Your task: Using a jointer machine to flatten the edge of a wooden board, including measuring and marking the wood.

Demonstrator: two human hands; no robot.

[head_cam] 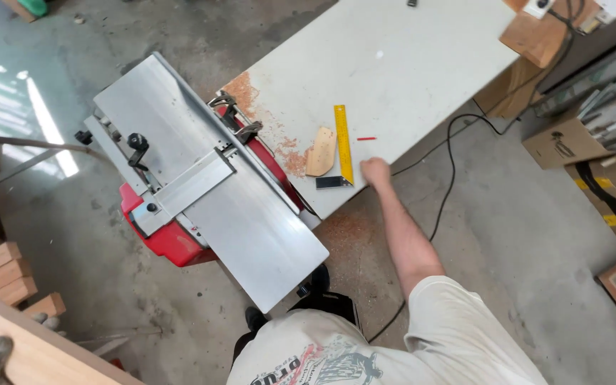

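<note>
The right hand [375, 171] reaches out to the near edge of the white worktable [408, 78], knuckles curled and holding nothing, just beside the yellow try square [343, 146] and the small curved wood offcut [321, 151]; the left hand is out of view, so its state cannot be told. This looks like the reach before a pick-up; closing on the square's black stock [333, 182] would call for a short move leftward.

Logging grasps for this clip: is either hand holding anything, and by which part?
Nothing is clearly held. The right hand rests closed at the white table edge beside the yellow square. The left hand is out of view.
</note>
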